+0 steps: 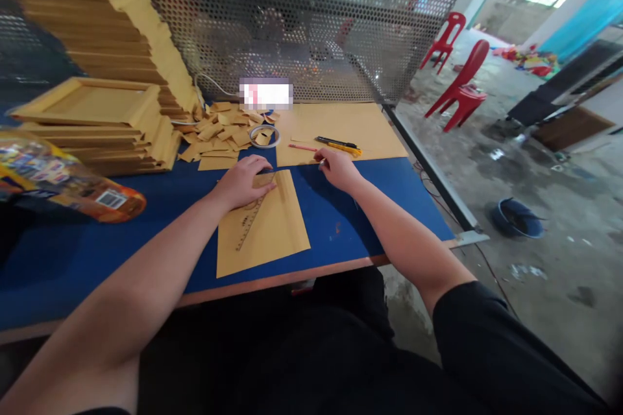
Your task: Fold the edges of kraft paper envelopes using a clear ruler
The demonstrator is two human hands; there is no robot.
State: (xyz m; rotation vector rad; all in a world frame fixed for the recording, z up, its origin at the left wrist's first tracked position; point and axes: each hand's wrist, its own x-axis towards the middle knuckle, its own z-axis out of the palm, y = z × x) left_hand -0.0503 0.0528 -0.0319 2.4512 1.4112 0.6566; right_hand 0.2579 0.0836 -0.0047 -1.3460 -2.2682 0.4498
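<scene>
One clear ruler (248, 224) lying on paper (275, 237), long edge slanting toward front edge of desk (165, 198); left hand (247, 183), nearer, resting half-spread fingers on it; right hand (338, 170) resting curled, hold unclear.

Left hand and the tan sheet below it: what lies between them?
Head view: a transparent ruler lies on the tan sheet, partly under the left hand.

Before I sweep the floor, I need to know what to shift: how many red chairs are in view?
2. The farther red chair stands right of the perforated screen; the nearer red chair is slightly further right. More may be hidden.
</scene>
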